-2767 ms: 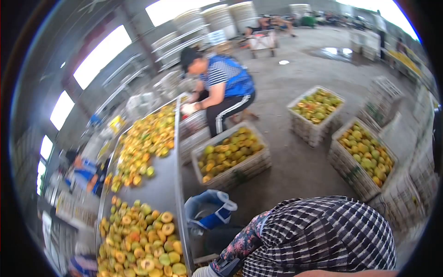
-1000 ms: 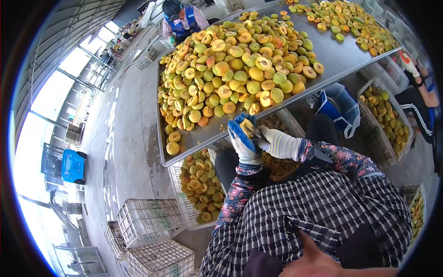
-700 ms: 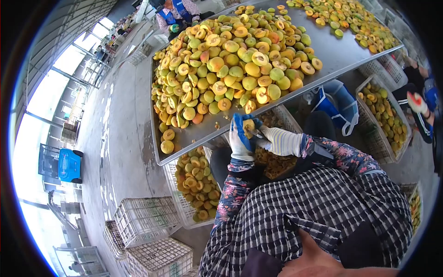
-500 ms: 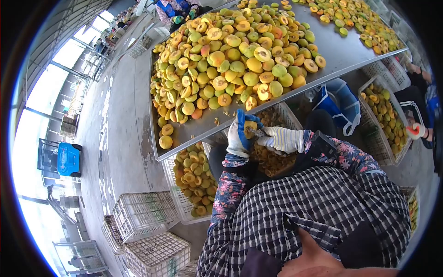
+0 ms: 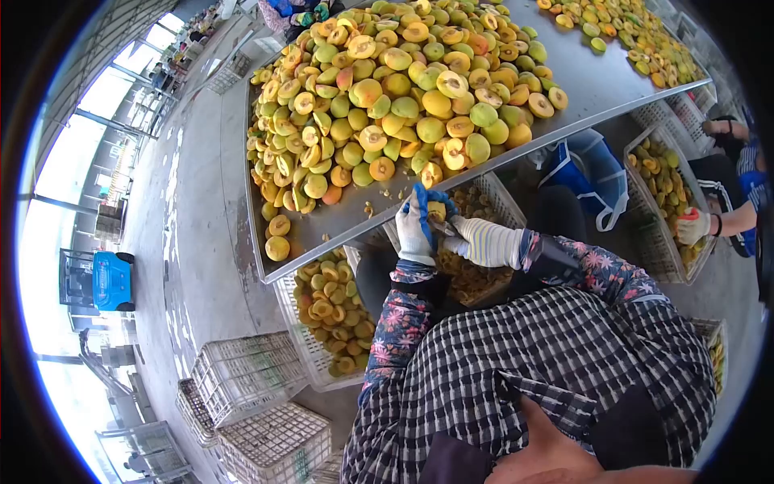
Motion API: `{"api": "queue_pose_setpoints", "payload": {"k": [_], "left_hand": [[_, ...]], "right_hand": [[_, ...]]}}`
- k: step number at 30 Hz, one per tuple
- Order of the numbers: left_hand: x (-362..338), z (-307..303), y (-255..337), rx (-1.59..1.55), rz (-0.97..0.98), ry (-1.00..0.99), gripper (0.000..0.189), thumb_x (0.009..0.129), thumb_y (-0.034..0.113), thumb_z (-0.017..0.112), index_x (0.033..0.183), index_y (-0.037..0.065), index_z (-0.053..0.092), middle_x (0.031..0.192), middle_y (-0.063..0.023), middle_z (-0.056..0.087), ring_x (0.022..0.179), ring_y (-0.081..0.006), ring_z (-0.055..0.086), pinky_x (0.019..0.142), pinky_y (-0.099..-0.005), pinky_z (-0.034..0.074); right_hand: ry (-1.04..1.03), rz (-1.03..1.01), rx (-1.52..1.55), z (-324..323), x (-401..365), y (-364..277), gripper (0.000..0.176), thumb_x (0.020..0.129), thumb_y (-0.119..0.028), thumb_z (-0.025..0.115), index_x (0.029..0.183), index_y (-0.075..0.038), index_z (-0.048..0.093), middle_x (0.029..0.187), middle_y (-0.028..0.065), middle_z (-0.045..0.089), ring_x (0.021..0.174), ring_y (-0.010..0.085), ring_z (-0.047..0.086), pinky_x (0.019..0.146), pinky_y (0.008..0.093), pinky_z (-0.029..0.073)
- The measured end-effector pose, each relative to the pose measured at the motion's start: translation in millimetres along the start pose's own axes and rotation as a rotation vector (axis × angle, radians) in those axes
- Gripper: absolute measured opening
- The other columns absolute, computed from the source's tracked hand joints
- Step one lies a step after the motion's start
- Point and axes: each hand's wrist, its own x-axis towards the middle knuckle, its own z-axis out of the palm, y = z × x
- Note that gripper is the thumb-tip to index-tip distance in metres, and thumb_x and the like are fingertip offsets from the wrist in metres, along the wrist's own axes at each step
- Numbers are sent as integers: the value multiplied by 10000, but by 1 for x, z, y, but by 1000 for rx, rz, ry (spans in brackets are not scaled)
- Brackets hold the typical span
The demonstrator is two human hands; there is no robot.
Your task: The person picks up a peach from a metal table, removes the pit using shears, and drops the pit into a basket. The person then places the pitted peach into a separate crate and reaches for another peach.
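Observation:
My gloved left hand (image 5: pixel 414 230), blue across the fingers, is closed around a yellow peach half (image 5: pixel 436 211) just off the table's near edge. My right hand (image 5: pixel 492 244), in a striped knit glove, is closed and pressed up to the fruit. A slim metallic tool seems to stick out of its fingers at the peach, but its kind is too small to make out. Under both hands stands a crate (image 5: pixel 506 203) with brownish pits and scraps. Beyond them a large heap of halved peaches (image 5: pixel 403 105) covers much of the metal table (image 5: pixel 568 77).
A white crate of peach halves (image 5: pixel 330 310) stands left of my legs. Stacked crates (image 5: pixel 250 375) are farther left. On the right are a blue bag (image 5: pixel 601 173), another full crate (image 5: pixel 665 194) and a co-worker's gloved hand (image 5: pixel 692 227). A blue vehicle (image 5: pixel 111 281) stands far left.
The view has shifted slightly. Both my hands stay together at the peach half, with only a small change of pose. The co-worker's hand at right has moved left, over the crate there.

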Motion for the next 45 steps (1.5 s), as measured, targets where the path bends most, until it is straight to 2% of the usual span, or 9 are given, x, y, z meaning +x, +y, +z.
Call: {"api": "queue_pose_setpoints", "payload": {"k": [3, 5, 13, 24, 27, 29, 32, 41, 45], "left_hand": [[9, -12, -2, 39, -141, -60, 456, 971, 413, 565, 926, -39, 610, 821, -144, 657, 730, -261, 660, 681, -378, 557], [3, -8, 5, 55, -129, -104, 477, 961, 432, 577, 910, -38, 638, 794, -124, 668, 708, -232, 656, 677, -347, 545], [6, 1, 13, 45, -59, -39, 451, 976, 382, 572, 869, -51, 640, 793, -118, 675, 658, -206, 658, 619, -326, 551], [-14, -53, 58, 476, 249, 415, 253, 1002, 222, 543, 979, -4, 652, 783, -32, 664, 671, -48, 583, 586, -190, 450], [-40, -121, 103, 1463, 219, 701, 387, 898, 375, 619, 1112, 57, 673, 1011, -156, 690, 914, -373, 653, 821, -424, 510], [-45, -138, 115, 1692, 120, 802, 402, 884, 369, 625, 1149, 69, 662, 1083, -170, 669, 999, -367, 632, 894, -444, 487], [-16, -129, 109, 1701, 365, 754, 426, 870, 371, 635, 1181, 79, 649, 1142, -183, 646, 1043, -362, 619, 930, -447, 475], [109, -51, 73, 1786, -134, 373, 664, 822, 470, 688, 1319, 64, 521, 1322, -212, 537, 1179, -350, 570, 954, -438, 485], [113, -62, 60, 1628, 28, 317, 711, 748, 383, 775, 1292, 9, 510, 1230, -208, 603, 1155, -352, 583, 961, -416, 482]], "right_hand": [[-197, 161, 276, 2, -4, 9, 238, 970, -393, 550, 1036, -164, 553, 635, -18, 481, 441, 104, 442, 408, 265, 358], [-405, 711, 671, -30, -4, -62, 235, 987, -408, 516, 986, -176, 551, 609, -30, 463, 427, 96, 419, 400, 258, 340], [-436, 816, 1206, -30, -1, -53, 317, 1015, -409, 468, 966, -111, 566, 557, -44, 401, 390, 79, 350, 374, 243, 266], [-362, 669, 175, -61, -31, -69, 302, 972, -362, 540, 1000, -62, 565, 633, 21, 528, 517, 160, 527, 496, 323, 445], [-445, 405, -426, -63, -46, -26, 442, 938, -382, 569, 1113, 21, 529, 909, 243, 645, 910, 404, 627, 806, 429, 479], [-457, 420, -423, -61, -48, -28, 426, 935, -379, 566, 1090, 17, 545, 928, 264, 644, 922, 429, 617, 809, 439, 480], [-459, 413, -425, -57, -42, -30, 424, 942, -381, 547, 1099, 13, 549, 954, 264, 648, 952, 431, 617, 830, 448, 480], [-438, 317, -414, -48, -32, -43, 348, 942, -242, 567, 1210, -22, 532, 1013, 200, 671, 940, 364, 641, 831, 397, 505], [-400, 298, -333, -50, -37, -33, 363, 944, -257, 566, 1216, -20, 526, 1005, 203, 660, 940, 346, 638, 832, 385, 500]]}}
